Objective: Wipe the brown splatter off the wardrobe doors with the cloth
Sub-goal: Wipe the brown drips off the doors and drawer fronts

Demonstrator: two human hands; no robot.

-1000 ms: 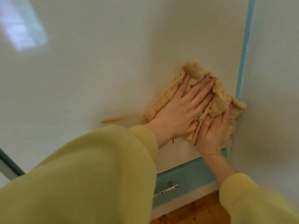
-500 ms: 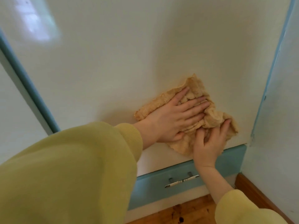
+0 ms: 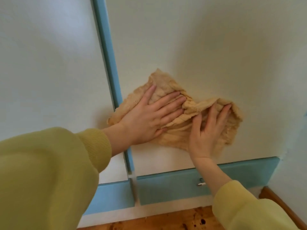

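Low on the right wardrobe door [image 3: 199, 47], head view: the cloth [image 3: 179, 133] lies crumpled against the panel. Its left corner crosses the blue strip [image 3: 108, 55] and touches the left door [image 3: 49, 63].

Left hand [image 3: 146, 118]: flat on the cloth, fingers straight and close together, thumb out to the side. It presses rather than grips.

Right hand [image 3: 207, 131]: just beside the left, fingers slightly apart and a little bent, tips pushing into the cloth's right half. It does not pinch the cloth. A ridge of cloth stands bunched between the two hands.

No brown splatter shows on the bare parts of either door. Whether any lies under the cloth cannot be told.

Below the doors: a blue drawer front [image 3: 166, 188] with a metal handle [image 3: 201, 184], then the wooden floor [image 3: 166, 221].

Judgement on the step (a wiping stroke across the lower panel):
- Flatten the ridge first, since bunched cloth lifts off the panel and skips marks.
- Keep both palms flat and the pressure even, and overlap the strokes.
- Run along the strip's edge, where residue is likely to collect.
- Turn to a clean face of the cloth before smears spread.
- Lift the cloth and check the panel afterwards.
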